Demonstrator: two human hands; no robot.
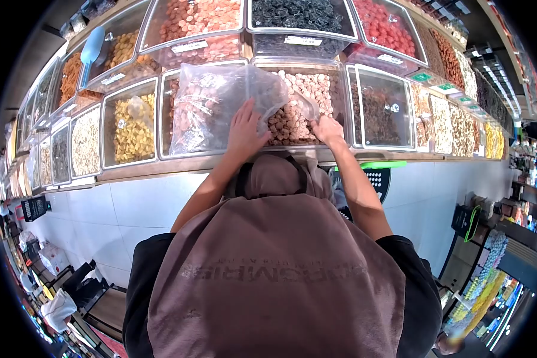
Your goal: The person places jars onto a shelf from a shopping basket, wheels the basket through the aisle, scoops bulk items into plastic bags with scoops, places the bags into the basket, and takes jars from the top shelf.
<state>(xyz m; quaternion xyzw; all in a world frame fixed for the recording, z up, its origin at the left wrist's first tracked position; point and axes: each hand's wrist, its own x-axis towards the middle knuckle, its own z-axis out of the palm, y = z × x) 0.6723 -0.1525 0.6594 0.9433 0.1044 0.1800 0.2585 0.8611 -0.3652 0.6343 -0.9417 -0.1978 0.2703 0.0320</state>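
Observation:
A large clear plastic bag (200, 107) with pinkish-brown pieces inside lies over the bins in front of me. My left hand (248, 128) rests on its right side, fingers stretched out over the plastic. To the right is a bin of small pinkish-brown dried pieces (289, 125), partly covered by the bag's edge. My right hand (328, 129) is closed at this bin's right side, around the handle of a clear scoop (308, 106). The scoop's blade reaches up and left over the pieces, and its see-through outline is hard to make out.
Lidded bins surround this one: dark pieces (379, 113) right, yellow pieces (134, 128) left, red pieces (388, 33) upper right. A blue scoop (92, 48) stands upper left. Below the counter edge is a black basket with a green handle (373, 165). A person (59, 310) is at lower left.

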